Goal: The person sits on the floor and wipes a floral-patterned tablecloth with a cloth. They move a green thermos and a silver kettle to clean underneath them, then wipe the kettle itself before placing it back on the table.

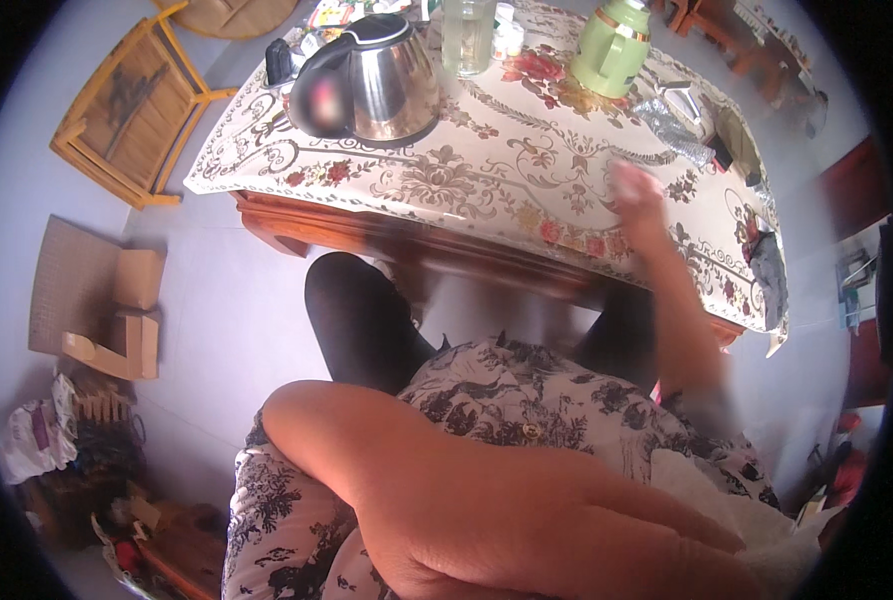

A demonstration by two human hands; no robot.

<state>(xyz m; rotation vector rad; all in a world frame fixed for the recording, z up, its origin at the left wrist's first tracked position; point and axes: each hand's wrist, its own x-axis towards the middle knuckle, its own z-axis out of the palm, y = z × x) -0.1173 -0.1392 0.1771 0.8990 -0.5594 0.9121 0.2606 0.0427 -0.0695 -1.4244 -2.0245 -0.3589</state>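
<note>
My left arm bends across my lap from the lower left, close to the camera. My left hand [556,510] reaches to the lower right, its fingers pressed against a thin white sheet [691,485] that looks like tissue and shows on both sides of them. The fingertips are hidden. Over the near right part of the table, my right hand [636,195] is smeared by motion. A pale patch shows at its fingers, but I cannot make out whether it is a held thing.
A flowered cloth [436,180] covers the wooden table [406,240] before my knees. On it stand a steel kettle [391,85], a glass of water [468,40], a green flask [611,50] and crumpled silvery wrapping [671,130]. Left are a wooden chair [131,110] and cardboard [131,345].
</note>
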